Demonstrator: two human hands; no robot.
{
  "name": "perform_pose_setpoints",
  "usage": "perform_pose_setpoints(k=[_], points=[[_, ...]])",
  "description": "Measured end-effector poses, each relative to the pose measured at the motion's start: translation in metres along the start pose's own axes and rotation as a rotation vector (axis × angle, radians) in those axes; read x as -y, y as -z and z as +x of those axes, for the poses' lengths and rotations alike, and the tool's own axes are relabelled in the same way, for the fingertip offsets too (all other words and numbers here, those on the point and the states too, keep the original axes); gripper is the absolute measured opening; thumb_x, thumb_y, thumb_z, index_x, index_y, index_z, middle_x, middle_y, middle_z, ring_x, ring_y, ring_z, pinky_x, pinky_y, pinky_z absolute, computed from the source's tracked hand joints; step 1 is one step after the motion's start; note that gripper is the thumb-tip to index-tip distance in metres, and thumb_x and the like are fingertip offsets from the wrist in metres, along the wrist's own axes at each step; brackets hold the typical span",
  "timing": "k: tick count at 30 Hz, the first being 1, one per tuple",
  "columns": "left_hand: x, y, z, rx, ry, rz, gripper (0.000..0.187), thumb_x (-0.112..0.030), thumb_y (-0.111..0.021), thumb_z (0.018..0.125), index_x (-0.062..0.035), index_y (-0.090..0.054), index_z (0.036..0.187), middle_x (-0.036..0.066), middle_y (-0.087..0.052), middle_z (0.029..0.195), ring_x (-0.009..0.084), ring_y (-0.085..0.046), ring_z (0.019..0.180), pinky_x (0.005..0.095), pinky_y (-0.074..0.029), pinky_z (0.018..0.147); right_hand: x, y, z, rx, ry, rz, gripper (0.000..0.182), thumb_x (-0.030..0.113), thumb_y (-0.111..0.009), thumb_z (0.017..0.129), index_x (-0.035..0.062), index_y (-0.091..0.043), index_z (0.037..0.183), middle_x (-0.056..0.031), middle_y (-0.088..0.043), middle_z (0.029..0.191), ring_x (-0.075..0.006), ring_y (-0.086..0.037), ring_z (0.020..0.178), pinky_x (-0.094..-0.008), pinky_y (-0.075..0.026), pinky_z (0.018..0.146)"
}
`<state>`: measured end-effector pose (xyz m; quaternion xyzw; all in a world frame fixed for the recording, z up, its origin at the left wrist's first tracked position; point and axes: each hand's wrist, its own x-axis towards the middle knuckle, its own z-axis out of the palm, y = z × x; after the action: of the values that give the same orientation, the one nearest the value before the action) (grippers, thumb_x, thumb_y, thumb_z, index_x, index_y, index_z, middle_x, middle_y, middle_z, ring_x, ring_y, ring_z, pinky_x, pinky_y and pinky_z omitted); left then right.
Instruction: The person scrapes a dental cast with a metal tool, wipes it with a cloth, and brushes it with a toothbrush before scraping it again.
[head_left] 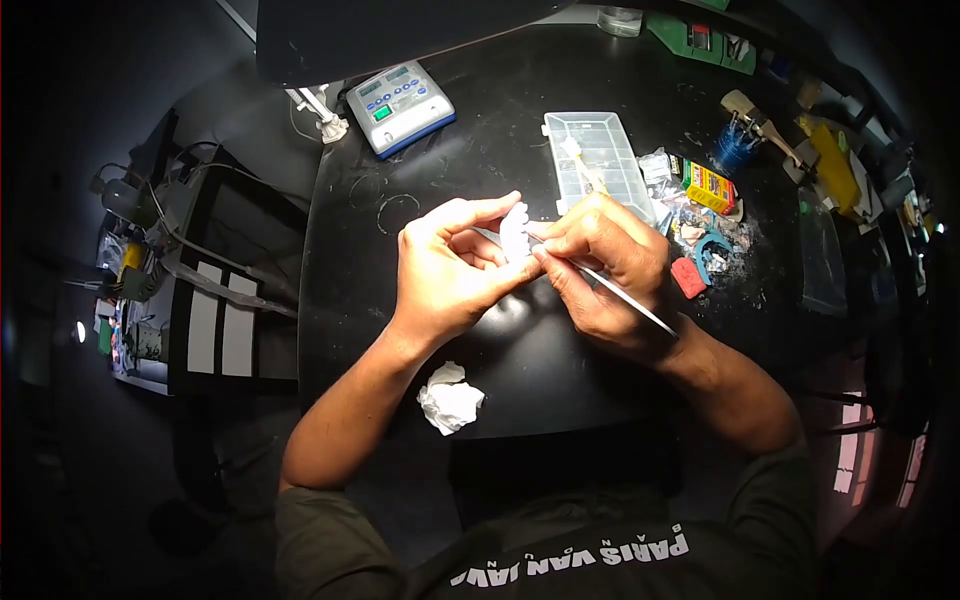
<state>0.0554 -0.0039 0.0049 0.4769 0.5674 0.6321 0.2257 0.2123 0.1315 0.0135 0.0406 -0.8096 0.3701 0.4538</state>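
Note:
Between the thumb and fingers of my left hand (450, 250) is a white dental cast (514, 232), held upright with a bumpy, tooth-like edge facing right. My right hand (610, 265) grips a slim silver carving tool (635, 303) like a pen. Its tip points at the right side of the cast; whether it touches is too small to tell. Both hands are close together above the black table (370, 300). A crumpled white tissue (450, 399) lies below my left hand, by the table's front edge.
Behind my hands sits a clear compartment box (610, 150). On the right are a yellow-red box (708, 187), a red block (688, 278), a blue curved piece (708, 258) and a blue brush holder (737, 143). A grey-blue device (398, 108) stands back left, beneath a dark overhead panel (380, 40).

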Motion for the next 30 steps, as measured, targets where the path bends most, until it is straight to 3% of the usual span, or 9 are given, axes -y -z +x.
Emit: perform_pose_setpoints(k=[3,9,12,15,30], points=[[0.0040,-0.0018,0.0008,-0.037,-0.015,-0.032,0.056,-0.003,-0.096,0.078,0.0017,-0.075,0.129,0.012,-0.074,0.107,0.0069,-0.072,0.078,0.0207,-0.059,0.068,0.0006,0.0000,-0.0002,0.001,-0.004,0.005,0.016,-0.008,-0.077,0.082,-0.0001,-0.066,0.092,-0.0126,-0.062,0.084,-0.0277,-0.064,0.071,-0.0375,-0.050,0.063],[0.0030,0.0003,-0.0002,-0.041,-0.011,0.006,0.055,-0.002,-0.096,0.078,0.0003,-0.075,0.129,0.010,-0.074,0.105,0.0065,-0.072,0.077,0.0206,-0.059,0.068,-0.0002,-0.0013,-0.0008,0.015,0.014,0.009,0.017,-0.008,-0.076,0.082,0.0004,-0.065,0.091,-0.0125,-0.061,0.084,-0.0280,-0.064,0.071,-0.0380,-0.051,0.063],[-0.0004,0.0018,-0.0007,-0.002,0.016,0.033,0.058,0.005,-0.091,0.079,0.0040,-0.071,0.134,0.011,-0.074,0.111,0.0092,-0.073,0.082,0.0235,-0.063,0.075,0.0007,-0.0010,-0.0007,0.020,-0.009,0.018,0.017,-0.008,-0.076,0.082,0.0005,-0.065,0.090,-0.0125,-0.061,0.084,-0.0283,-0.064,0.071,-0.0383,-0.051,0.063],[0.0035,-0.0003,0.0002,-0.027,0.032,-0.085,0.056,-0.002,-0.096,0.078,0.0028,-0.074,0.129,0.012,-0.076,0.107,0.0081,-0.073,0.080,0.0220,-0.061,0.070,-0.0011,0.0005,0.0011,0.028,0.036,-0.007,0.017,-0.008,-0.076,0.081,0.0006,-0.064,0.090,-0.0126,-0.061,0.084,-0.0286,-0.064,0.071,-0.0384,-0.051,0.063],[-0.0039,-0.0009,0.0032,0.001,0.075,-0.117,0.057,-0.005,-0.097,0.078,0.0040,-0.073,0.128,0.012,-0.077,0.104,0.0083,-0.073,0.080,0.0227,-0.061,0.071,-0.0017,0.0042,0.0014,0.047,0.001,0.011,0.013,-0.008,-0.072,0.082,-0.0005,-0.063,0.088,-0.0143,-0.064,0.085,-0.0309,-0.066,0.074,-0.0395,-0.052,0.066]])
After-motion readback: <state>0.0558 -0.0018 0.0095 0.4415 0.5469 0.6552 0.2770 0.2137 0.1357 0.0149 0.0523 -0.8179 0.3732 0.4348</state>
